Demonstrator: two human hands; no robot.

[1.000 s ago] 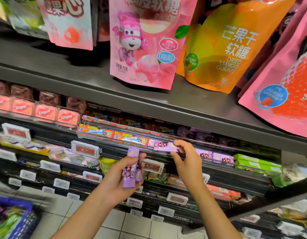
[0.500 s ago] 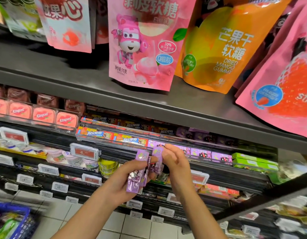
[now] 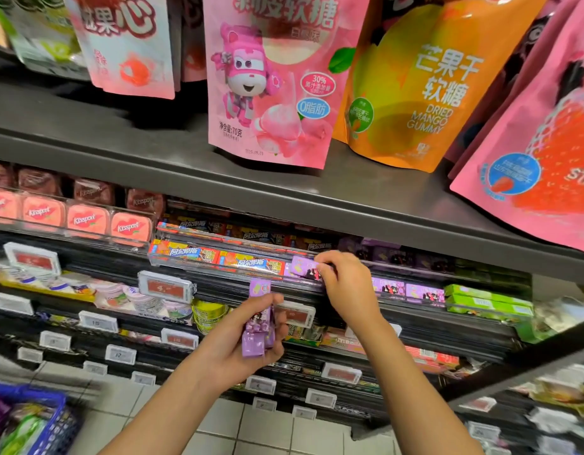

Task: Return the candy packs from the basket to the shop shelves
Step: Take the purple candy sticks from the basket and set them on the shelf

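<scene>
**One purple stick goes up to the tray, the rest wait in the other hand**

The right hand's fingertips (image 3: pixel 320 260) pinch a purple candy pack (image 3: pixel 303 267) at centre frame, laying it at the left end of the purple row in the clear shelf tray (image 3: pixel 218 262). Half a second ago that hand was down at the bundle, pulling this pack free; now it is up at the tray, much as it was a second ago with another pack. I take this to be one more cycle of the same step: pick one, shelve it, return.

The left hand (image 3: pixel 248 343), just below centre, is clenched around the remaining purple packs (image 3: pixel 257 323), held upright; their number is hard to tell. It has hardly moved.

Around them: orange-and-blue candy sticks (image 3: pixel 215 256) lie just left of the placed pack in the same tray, more purple sticks (image 3: pixel 408 292) and green boxes (image 3: pixel 481 298) to the right. A price tag (image 3: pixel 293 315) sits right beside the left hand's thumb. The dark upper shelf (image 3: pixel 152 152) overhangs the tray, so the pack likely has to go in low and flat. The blue basket (image 3: pixel 31 421), lower left and blurred, holds more goods, so the task seems far from done.
</scene>
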